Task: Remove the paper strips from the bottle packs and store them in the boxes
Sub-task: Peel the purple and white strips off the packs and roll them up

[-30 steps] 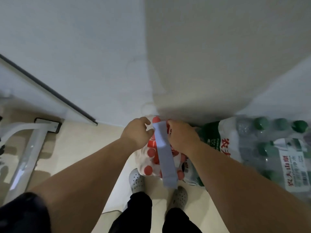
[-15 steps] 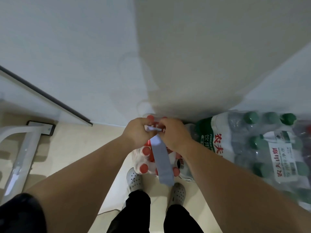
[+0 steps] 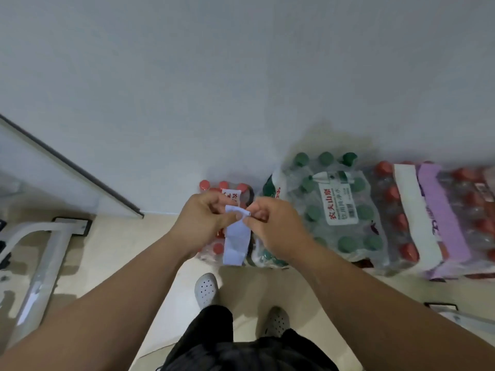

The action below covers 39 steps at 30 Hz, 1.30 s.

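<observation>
Holding a pale paper strip (image 3: 237, 236) up by its top end, the left hand (image 3: 203, 220) and right hand (image 3: 273, 226) are each pinching it.
The strip is hanging limp just in front of a red-capped bottle pack (image 3: 205, 185) on the floor (image 3: 134, 250); it is looking light, thin and easy to crease or tear, so a gentle pinch near the top end probably suits it best. A green-capped pack (image 3: 337, 210) is lying beside it; no box is showing.
</observation>
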### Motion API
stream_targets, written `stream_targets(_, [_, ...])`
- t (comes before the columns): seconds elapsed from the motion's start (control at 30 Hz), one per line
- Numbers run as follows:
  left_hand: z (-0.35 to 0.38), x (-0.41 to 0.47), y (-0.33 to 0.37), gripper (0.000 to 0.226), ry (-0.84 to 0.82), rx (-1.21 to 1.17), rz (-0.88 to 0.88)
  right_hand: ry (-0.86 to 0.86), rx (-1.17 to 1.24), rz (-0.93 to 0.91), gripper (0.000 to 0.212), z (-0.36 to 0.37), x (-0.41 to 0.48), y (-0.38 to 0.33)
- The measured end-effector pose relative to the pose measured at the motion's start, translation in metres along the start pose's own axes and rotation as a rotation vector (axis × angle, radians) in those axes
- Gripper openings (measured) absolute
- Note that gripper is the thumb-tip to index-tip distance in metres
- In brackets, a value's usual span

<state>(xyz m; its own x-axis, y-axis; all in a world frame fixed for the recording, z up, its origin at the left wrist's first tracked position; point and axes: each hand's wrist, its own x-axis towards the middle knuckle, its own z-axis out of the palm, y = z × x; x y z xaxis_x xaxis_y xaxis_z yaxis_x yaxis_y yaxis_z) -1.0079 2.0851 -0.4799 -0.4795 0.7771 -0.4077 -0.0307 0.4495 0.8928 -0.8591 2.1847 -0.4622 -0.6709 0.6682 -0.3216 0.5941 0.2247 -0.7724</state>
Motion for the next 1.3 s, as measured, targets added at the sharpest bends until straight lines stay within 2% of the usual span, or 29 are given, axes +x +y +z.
stream_targets(0.1, [0.033,-0.031,0.027,0.012,0.058,-0.053,0.056,0.057,0.133,-0.005,0.015,-0.027,-0.032,0.007])
stream_targets(0.23, [0.074,-0.063,0.054,0.011,0.021,-0.039,0.101,0.077,0.343,-0.007,0.012,-0.067,-0.075,0.02])
stream_targets(0.33, [0.102,-0.08,0.08,0.01,0.032,0.011,0.106,0.102,0.4,-0.032,0.016,-0.1,-0.1,0.027])
stream_targets(0.43, [0.129,-0.094,0.108,0.005,0.024,0.015,0.135,0.101,0.453,-0.038,0.009,-0.136,-0.12,0.033])
stream_targets(0.7, [0.165,-0.099,0.161,0.01,-0.07,-0.212,0.233,0.128,0.571,-0.045,0.007,-0.204,-0.138,0.026])
stream_targets(0.83, [0.175,-0.077,0.158,0.005,-0.014,-0.066,0.172,0.208,0.469,-0.002,0.003,-0.204,-0.121,0.043])
stream_targets(0.97, [0.184,-0.046,0.139,0.003,0.03,0.107,0.099,0.229,0.291,0.076,0.01,-0.19,-0.09,0.068])
stream_targets(1.13, [0.185,0.001,0.119,0.009,0.018,0.199,0.034,0.214,0.341,0.259,0.009,-0.177,-0.047,0.079])
stream_targets(1.3, [0.178,0.055,0.12,0.008,-0.031,0.384,0.119,0.23,0.452,0.402,0.006,-0.178,-0.009,0.073])
